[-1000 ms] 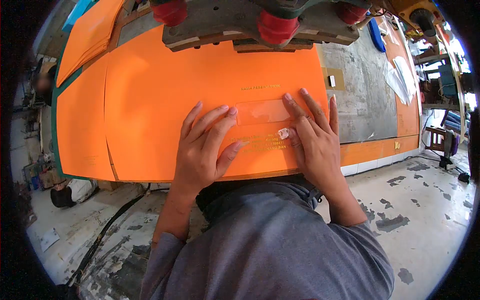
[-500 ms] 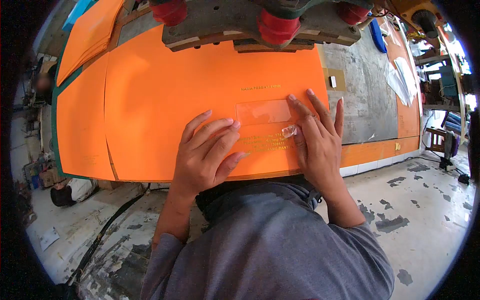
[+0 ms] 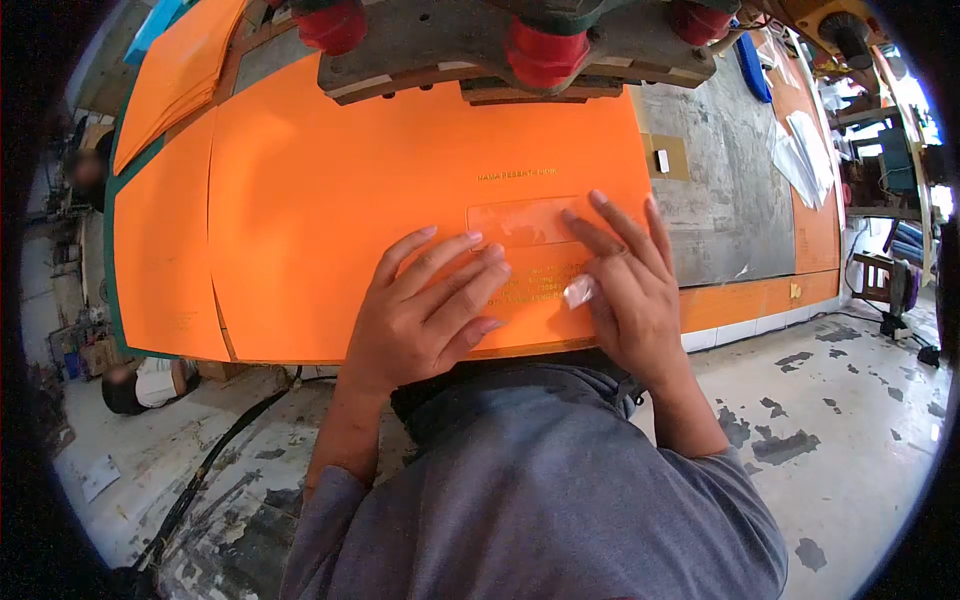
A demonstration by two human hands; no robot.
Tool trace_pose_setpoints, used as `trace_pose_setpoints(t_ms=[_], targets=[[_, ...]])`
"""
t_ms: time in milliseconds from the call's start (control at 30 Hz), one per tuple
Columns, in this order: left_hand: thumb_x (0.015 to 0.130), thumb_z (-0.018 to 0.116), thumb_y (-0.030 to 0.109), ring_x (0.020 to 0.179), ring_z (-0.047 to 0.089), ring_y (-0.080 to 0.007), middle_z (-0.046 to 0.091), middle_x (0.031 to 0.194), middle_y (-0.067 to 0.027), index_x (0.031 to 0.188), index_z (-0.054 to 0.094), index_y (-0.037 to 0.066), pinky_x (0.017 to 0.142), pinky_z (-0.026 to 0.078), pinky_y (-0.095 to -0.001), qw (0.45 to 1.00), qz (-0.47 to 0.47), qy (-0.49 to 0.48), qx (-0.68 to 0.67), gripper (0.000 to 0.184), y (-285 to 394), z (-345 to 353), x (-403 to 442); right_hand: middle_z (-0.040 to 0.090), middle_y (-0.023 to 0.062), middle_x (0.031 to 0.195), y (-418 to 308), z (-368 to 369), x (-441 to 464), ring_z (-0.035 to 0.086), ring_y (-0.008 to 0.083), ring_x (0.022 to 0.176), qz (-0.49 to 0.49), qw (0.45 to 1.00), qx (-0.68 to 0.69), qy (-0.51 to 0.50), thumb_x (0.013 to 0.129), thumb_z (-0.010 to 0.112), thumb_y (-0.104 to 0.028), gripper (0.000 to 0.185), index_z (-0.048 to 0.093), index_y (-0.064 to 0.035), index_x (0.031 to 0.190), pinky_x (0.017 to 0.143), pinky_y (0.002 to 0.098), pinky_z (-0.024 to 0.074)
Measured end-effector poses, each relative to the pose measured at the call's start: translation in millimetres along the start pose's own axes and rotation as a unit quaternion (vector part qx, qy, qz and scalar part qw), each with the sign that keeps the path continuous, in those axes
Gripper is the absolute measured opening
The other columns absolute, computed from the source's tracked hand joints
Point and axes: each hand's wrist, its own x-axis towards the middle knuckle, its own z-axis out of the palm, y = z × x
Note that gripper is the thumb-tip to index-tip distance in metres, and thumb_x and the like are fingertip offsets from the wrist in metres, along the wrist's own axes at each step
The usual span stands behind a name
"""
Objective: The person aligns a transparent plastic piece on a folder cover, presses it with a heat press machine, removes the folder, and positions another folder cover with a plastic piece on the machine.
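Observation:
A large orange sheet (image 3: 330,180) lies before me, printed with gold lettering around a clear rectangular window (image 3: 515,222). My left hand (image 3: 415,305) is open at the window's lower left, its fingers apart and resting on or just over the sheet. Over the window's right end is my right hand (image 3: 630,280), with several fingers extended. A small crumpled piece of clear film (image 3: 578,291) is held at its thumb tip; the finger behind the thumb is partly hidden. The lower gold lettering (image 3: 530,285) shows between both hands.
A dark machine head with red knobs (image 3: 545,50) overhangs the sheet's far edge. More orange sheets (image 3: 185,80) are stacked at left. A grey metal plate (image 3: 720,200) lies at right, with white papers (image 3: 805,165) beyond. Another person (image 3: 150,385) is low at left.
My right hand has lifted and drawn slightly toward me, carrying the clear film piece away from the lettering. My left fingers have shifted a little to the right.

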Motion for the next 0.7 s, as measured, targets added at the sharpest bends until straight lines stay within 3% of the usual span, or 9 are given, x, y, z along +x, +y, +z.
trace_pose_setpoints(t_ms=[100,333,500,633,700], targets=[[0.108,0.059,0.046,0.142,0.058,-0.0283,0.072,0.143,-0.0042,0.139,0.070,0.011,0.122,0.037,-0.0545,1.000,0.009,-0.022,0.014,0.048,1.2,-0.1,3.0,0.073,0.0052,0.140,-4.4,-0.2,-1.5,0.053,0.0275,0.150,-0.065,0.997,0.024,-0.042,0.092,0.071,-0.015,0.018,0.055,-0.0100,0.088,0.131,0.0612,0.0248],[0.106,0.061,0.045,0.138,0.061,-0.0289,0.073,0.141,-0.0036,0.139,0.071,0.012,0.121,0.040,-0.0542,1.000,-0.008,-0.012,0.010,0.048,1.0,2.1,-0.4,0.076,0.0028,0.134,-7.1,0.5,0.2,0.059,0.0270,0.144,-0.064,0.997,0.009,-0.045,0.091,0.071,-0.015,0.016,0.056,-0.0111,0.087,0.131,0.0618,0.0254],[0.100,0.072,0.038,0.113,0.069,-0.0262,0.077,0.121,-0.0038,0.125,0.079,0.010,0.112,0.049,-0.0521,0.997,-0.028,0.069,0.017,0.038,-0.7,2.1,-1.5,0.079,0.0021,0.121,-6.7,-0.1,-2.4,0.065,0.0269,0.134,-0.021,1.000,-0.016,0.008,0.089,0.073,-0.013,0.011,0.064,-0.0098,0.094,0.130,0.0638,0.0239],[0.098,0.074,0.034,0.107,0.069,-0.0248,0.077,0.113,-0.0048,0.120,0.080,0.010,0.109,0.050,-0.0525,0.995,-0.044,0.087,0.020,0.033,-0.6,1.2,-2.1,0.079,0.0025,0.117,-5.2,-0.4,-4.8,0.066,0.0278,0.131,-0.001,1.000,-0.022,0.021,0.089,0.072,-0.013,0.011,0.068,-0.0085,0.099,0.130,0.0645,0.0239],[0.096,0.078,0.031,0.101,0.068,-0.0212,0.078,0.091,-0.0028,0.121,0.079,0.007,0.108,0.048,-0.0488,0.993,-0.033,0.110,0.013,0.034,-1.8,2.5,-0.5,0.079,0.0030,0.114,-5.2,-1.1,-4.6,0.067,0.0291,0.128,0.010,0.999,-0.024,0.029,0.092,0.070,-0.012,0.013,0.071,-0.0077,0.104,0.129,0.0644,0.0237]])
